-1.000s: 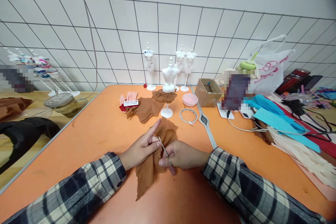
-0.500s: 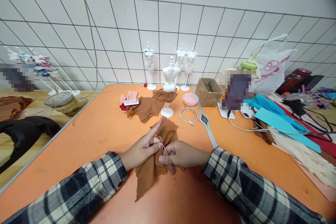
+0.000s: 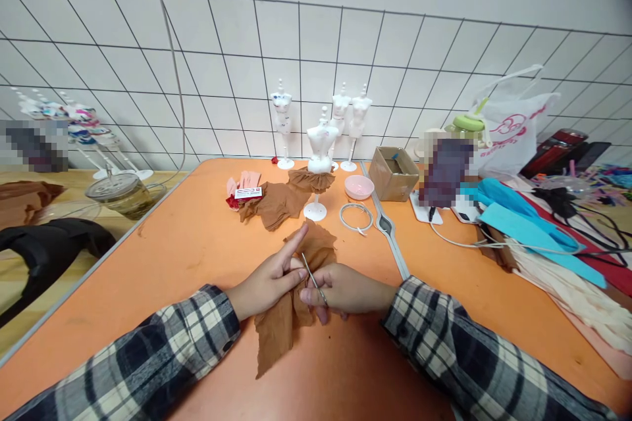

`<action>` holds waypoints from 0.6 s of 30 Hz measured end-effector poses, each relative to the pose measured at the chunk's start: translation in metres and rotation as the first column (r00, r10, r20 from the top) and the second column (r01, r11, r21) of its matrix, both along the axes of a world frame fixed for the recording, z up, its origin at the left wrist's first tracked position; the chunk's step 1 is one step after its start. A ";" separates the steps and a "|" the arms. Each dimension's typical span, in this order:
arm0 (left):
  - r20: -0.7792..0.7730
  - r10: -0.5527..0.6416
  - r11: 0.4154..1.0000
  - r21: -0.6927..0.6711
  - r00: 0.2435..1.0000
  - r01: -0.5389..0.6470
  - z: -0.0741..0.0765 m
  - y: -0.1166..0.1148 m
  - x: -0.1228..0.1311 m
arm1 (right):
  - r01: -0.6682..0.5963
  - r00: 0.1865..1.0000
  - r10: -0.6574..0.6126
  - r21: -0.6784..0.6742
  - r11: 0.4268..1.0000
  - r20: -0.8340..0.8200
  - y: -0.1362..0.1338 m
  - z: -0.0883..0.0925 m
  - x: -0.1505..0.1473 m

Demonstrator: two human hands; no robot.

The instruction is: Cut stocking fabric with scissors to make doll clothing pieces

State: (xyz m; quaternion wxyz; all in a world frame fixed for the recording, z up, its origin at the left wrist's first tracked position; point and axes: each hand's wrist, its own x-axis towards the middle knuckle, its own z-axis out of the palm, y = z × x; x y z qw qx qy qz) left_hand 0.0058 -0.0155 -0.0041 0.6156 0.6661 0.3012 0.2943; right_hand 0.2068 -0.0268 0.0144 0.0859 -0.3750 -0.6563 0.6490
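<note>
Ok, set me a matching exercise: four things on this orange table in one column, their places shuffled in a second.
1. scissors
2. pink bowl
3. cardboard box
4. white cord ring

A. right of the bowl, across the grey table seam
B. in the right hand, blades over the brown fabric
C. lying flat, nearer the person than the bowl
D. between the skirted mannequin and the box

Pairs: 1-B, 2-D, 3-A, 4-C

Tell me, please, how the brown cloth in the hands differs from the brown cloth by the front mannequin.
The cloth in the hands lies outstretched; the cloth by the mannequin is bunched. The left hand and the right hand, with scissors, touch the first; the second lies untouched. Both are brown, on the orange table.
</note>
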 end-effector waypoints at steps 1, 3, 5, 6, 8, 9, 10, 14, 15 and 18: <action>0.009 0.035 0.999 0.003 0.999 -0.035 0.001 0.000 0.000 | 0.023 0.999 -0.023 -0.014 1.000 -0.035 0.000 -0.002 0.000; 0.063 0.100 0.995 -0.013 0.993 -0.099 0.005 0.000 0.001 | 0.076 0.989 -0.084 -0.073 0.994 -0.123 0.002 -0.006 0.002; 0.145 0.120 0.992 -0.045 0.982 -0.115 0.010 -0.001 0.001 | 0.093 0.968 -0.127 -0.160 0.983 -0.218 0.005 -0.011 0.006; 0.186 0.115 0.993 -0.054 0.976 -0.106 0.013 -0.002 0.001 | 0.085 0.954 -0.139 -0.207 0.975 -0.267 0.008 -0.012 0.008; 0.242 0.102 0.994 -0.054 0.965 -0.092 0.017 -0.002 0.001 | 0.054 0.923 -0.165 -0.308 0.950 -0.347 0.013 -0.015 0.014; 0.251 0.097 0.995 -0.053 0.963 -0.086 0.017 -0.003 0.000 | 0.038 0.908 -0.184 -0.364 0.931 -0.375 0.017 -0.016 0.017; 0.248 0.094 0.995 -0.054 0.964 -0.083 0.017 -0.002 0.000 | 0.023 0.895 -0.206 -0.419 0.908 -0.396 0.020 -0.017 0.020; 0.096 0.064 0.998 -0.036 0.993 -0.061 0.011 0.001 0.002 | -0.003 0.831 -0.310 -0.560 0.828 -0.463 0.030 -0.016 0.029; 0.016 0.066 0.998 0.010 0.998 -0.067 0.009 0.002 0.002 | 0.006 0.818 -0.334 -0.574 0.819 -0.468 0.031 -0.015 0.030; -0.265 0.155 0.965 0.245 0.952 -0.089 0.006 0.002 0.002 | 0.120 0.799 -0.408 -0.548 0.828 -0.441 0.030 -0.013 0.029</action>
